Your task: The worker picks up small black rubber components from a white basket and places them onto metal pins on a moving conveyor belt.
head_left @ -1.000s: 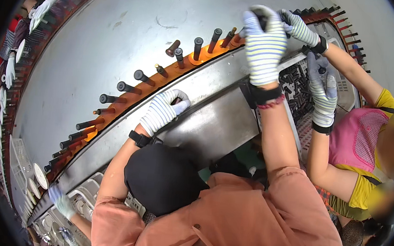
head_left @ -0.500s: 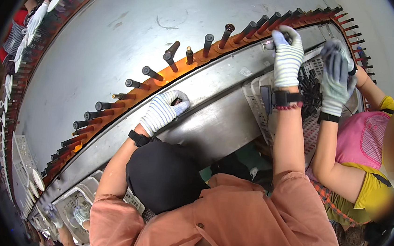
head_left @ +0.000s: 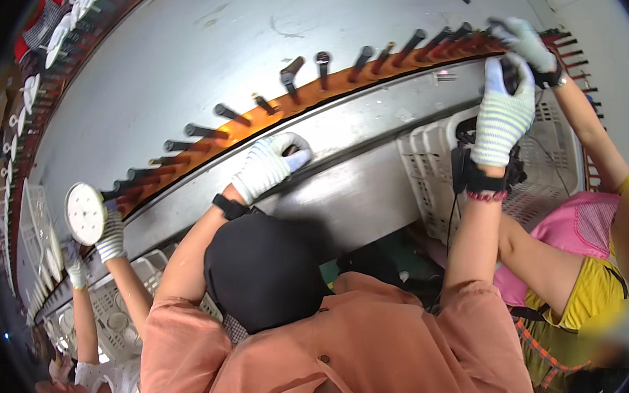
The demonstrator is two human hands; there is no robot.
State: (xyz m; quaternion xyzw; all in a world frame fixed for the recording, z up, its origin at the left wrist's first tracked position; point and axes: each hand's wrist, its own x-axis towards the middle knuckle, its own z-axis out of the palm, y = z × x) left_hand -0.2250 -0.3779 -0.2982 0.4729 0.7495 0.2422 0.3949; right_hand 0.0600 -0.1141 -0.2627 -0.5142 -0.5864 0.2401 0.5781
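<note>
White gloves with bluish stripes cover both my hands. My left hand (head_left: 272,164) rests on the metal rail (head_left: 351,121) with its fingers curled toward the thumb. A small dark spot shows inside the curl, and I cannot make out what it is. Further right, my right hand (head_left: 505,112) is raised at the rail, above the basket's near side. Its thumb and fingers close round something dark that is mostly hidden. Beyond both hands runs a curved orange-brown track with upright reddish posts, many topped by black tubular handles (head_left: 323,66).
A white plastic basket (head_left: 425,176) with dark parts stands below my right hand. At right, a co-worker's gloved hand (head_left: 526,46) reaches to the posts. At left, another person's hand holds a white round perforated disc (head_left: 86,214). Small pieces (head_left: 444,77) lie on the rail.
The posts have shifted left along the track. My right hand has moved right; my left stays nearly in place. The co-worker's hand went from the basket to the posts. A white disc appeared at left.
</note>
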